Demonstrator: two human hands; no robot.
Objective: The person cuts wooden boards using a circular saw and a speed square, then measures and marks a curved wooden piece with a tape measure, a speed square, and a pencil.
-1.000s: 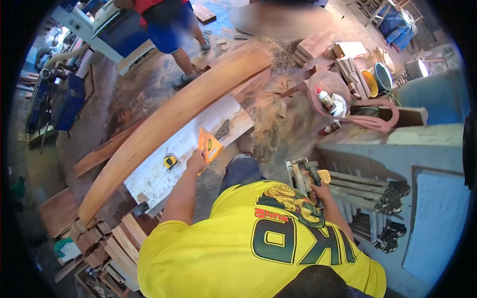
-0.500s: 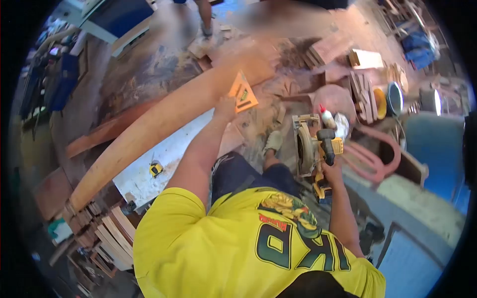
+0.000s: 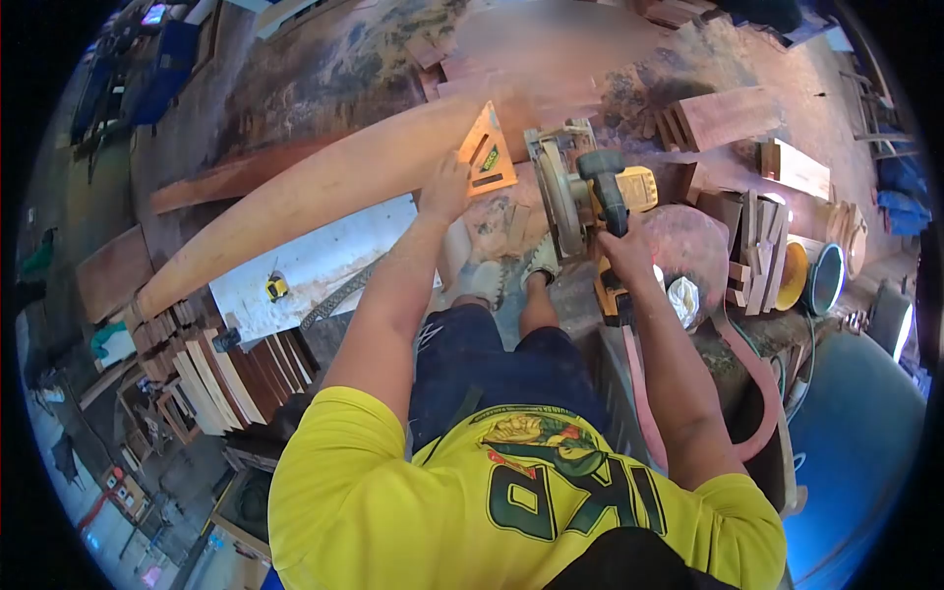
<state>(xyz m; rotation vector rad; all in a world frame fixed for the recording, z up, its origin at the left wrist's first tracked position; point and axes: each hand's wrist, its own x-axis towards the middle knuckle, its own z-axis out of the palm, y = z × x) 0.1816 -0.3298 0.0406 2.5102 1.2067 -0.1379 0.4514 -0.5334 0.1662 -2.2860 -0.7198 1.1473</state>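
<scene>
A long, tapering wooden plank slants across the left and middle of the view. My left hand is at its near edge, gripping an orange triangular speed square that lies against the plank. Its fingers are partly hidden behind the hand. In my right hand is the handle of a yellow and black circular saw, raised just right of the square. The saw's round blade guard faces left, and its base plate stands nearly upright. A small gap shows between saw and square.
A white board under the plank bears a yellow tape measure. Stacked wood strips stand lower left. On the right are a round stool-like top, wood offcuts, buckets and a pink looped piece.
My right hand has brought the circular saw up and left, from beside the stool-like top to near the square. My left hand still holds the square against the plank. The view has shifted.
</scene>
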